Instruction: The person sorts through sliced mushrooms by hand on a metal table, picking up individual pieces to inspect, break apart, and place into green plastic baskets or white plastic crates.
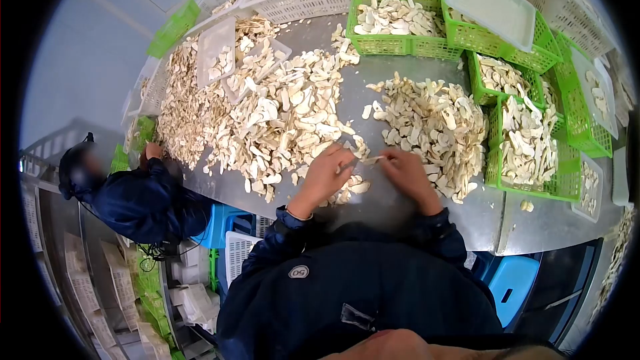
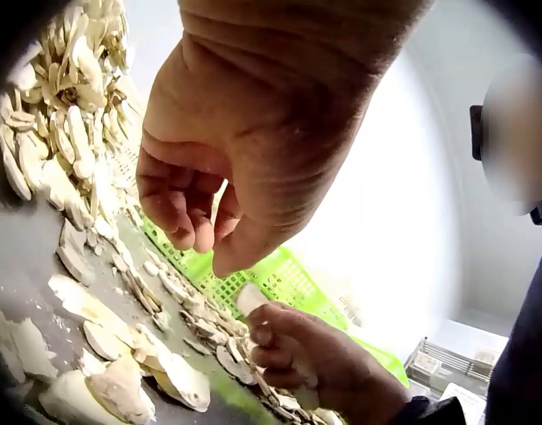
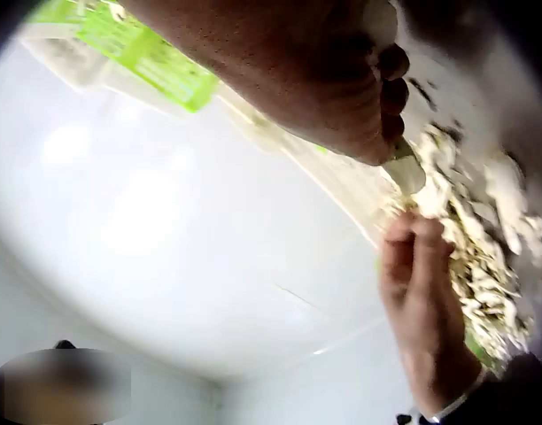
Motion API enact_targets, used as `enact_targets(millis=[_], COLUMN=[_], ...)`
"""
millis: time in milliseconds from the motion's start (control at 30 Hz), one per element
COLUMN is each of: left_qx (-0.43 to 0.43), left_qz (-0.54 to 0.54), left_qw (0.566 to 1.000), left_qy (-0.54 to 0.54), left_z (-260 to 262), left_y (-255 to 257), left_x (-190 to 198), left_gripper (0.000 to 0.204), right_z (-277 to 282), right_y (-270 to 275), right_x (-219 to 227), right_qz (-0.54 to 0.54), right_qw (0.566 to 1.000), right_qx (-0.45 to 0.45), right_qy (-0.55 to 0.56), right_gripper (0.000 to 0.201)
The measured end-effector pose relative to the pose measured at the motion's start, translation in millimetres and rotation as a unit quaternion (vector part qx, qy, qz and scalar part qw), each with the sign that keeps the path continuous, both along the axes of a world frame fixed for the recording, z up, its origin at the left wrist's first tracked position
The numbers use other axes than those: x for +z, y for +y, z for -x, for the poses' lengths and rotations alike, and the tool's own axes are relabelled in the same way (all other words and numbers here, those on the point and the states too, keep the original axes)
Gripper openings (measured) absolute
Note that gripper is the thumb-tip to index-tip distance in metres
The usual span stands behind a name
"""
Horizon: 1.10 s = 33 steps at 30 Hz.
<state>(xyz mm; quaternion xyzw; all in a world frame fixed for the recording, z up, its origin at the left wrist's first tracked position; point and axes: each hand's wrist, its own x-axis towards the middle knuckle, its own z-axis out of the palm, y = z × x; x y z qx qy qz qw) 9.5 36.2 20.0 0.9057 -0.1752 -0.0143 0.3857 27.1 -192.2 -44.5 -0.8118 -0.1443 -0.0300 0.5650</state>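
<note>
My right hand (image 1: pixel 405 172) pinches a pale dried mushroom slice (image 3: pixel 406 171), which sticks out past its fingertips. Another pale piece (image 2: pixel 304 376) shows against that hand's palm in the left wrist view. Facing it across a small gap, my left hand (image 1: pixel 328 175) has its fingers loosely bent, and light passes between fingers and thumb (image 2: pixel 240 248); no slice shows in them. Under and before the left hand spreads a large heap of mushroom slices (image 1: pixel 287 107). A second heap (image 1: pixel 433 127) lies beyond the right hand on the metal table (image 1: pixel 393 217).
Green baskets (image 1: pixel 413 45) filled with slices stand at the back and right, some with white trays (image 1: pixel 490 10) on top. White crates (image 1: pixel 313 1) line the far edge. At the left, another person (image 1: pixel 140 203) works by the heap. Blue stools (image 1: pixel 515 287) stand below the table.
</note>
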Motion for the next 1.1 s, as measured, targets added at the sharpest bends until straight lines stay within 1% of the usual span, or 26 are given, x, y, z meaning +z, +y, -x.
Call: enact_targets(millis=[33,67,100,133,167,200,267,333,367,400,433,467,500,567,600,667,700,800,900,1000,1033,1100], left_qx=[-0.007,-0.014,-0.040,-0.065,-0.092,-0.097,-0.108,-0.102,-0.097,-0.074,-0.049,-0.025,0.003,0.057,0.067,0.085,0.101,0.076,0.033,0.003,0.004,0.015], left_qz=[-0.012,-0.024,-0.036,-0.049,-0.062,-0.070,-0.081,-0.086,-0.089,-0.069,-0.050,-0.032,-0.004,0.053,0.089,0.163,0.140,0.071,0.044,-0.045,-0.086,-0.092], left_qw=[0.999,0.997,0.998,0.997,0.993,0.992,0.989,0.989,0.989,0.994,0.997,0.999,0.999,0.994,0.992,0.983,0.981,0.995,0.998,0.999,0.996,0.996], left_qy=[0.037,0.073,0.036,-0.002,-0.039,-0.046,-0.066,-0.072,-0.073,-0.046,-0.018,0.008,0.032,0.078,0.060,0.025,0.089,0.000,0.028,-0.005,-0.008,-0.008], left_z=[4,9,13,17,21,26,28,23,23,22,20,18,16,14,13,13,16,21,35,44,42,35], left_y=[2,2,1,-2,-5,-8,-11,-11,-10,-11,-11,-10,-7,1,6,15,23,30,32,19,22,25], left_x=[6,10,10,9,8,5,-6,-22,-29,-29,-27,-26,-26,-33,-40,-52,-43,-32,-29,-17,-28,-40], left_gripper=[0.023,0.024,0.025,0.026,0.027,0.028,0.029,0.029,0.029,0.029,0.028,0.028,0.029,0.031,0.032,0.034,0.037,0.036,0.035,0.036,0.036,0.036], right_z=[-6,-9,-10,-13,-12,-14,-16,-12,-12,-6,2,7,9,13,16,21,23,31,37,40,39,37], right_y=[-14,-35,-56,-71,-85,-84,-85,-77,-69,-49,-37,-20,-11,10,18,30,36,38,47,51,52,53], right_x=[2,15,28,28,49,77,91,77,62,64,59,55,42,14,5,-3,0,15,3,4,3,-1], right_qz=[-0.015,-0.144,-0.270,-0.418,-0.527,-0.607,-0.636,-0.522,-0.495,-0.479,-0.428,-0.420,-0.365,-0.267,-0.215,-0.123,-0.076,0.072,0.184,0.215,0.223,0.239], right_qw=[1.000,0.986,0.948,0.894,0.844,0.780,0.749,0.830,0.850,0.848,0.868,0.865,0.881,0.925,0.943,0.983,0.994,0.993,0.978,0.972,0.971,0.969], right_qx=[-0.019,-0.050,-0.079,-0.131,-0.089,-0.153,-0.187,-0.178,-0.141,-0.148,-0.115,-0.080,-0.041,0.007,0.031,0.038,0.042,0.071,0.089,0.080,0.070,0.051], right_qy=[-0.014,0.069,0.152,0.091,0.040,0.007,0.013,0.080,0.112,0.172,0.225,0.263,0.298,0.269,0.252,0.128,0.064,0.063,-0.025,-0.058,-0.055,-0.049], right_gripper=[0.021,0.022,0.022,0.027,0.030,0.028,0.030,0.028,0.025,0.025,0.024,0.024,0.021,0.020,0.020,0.020,0.020,0.027,0.033,0.032,0.029,0.024])
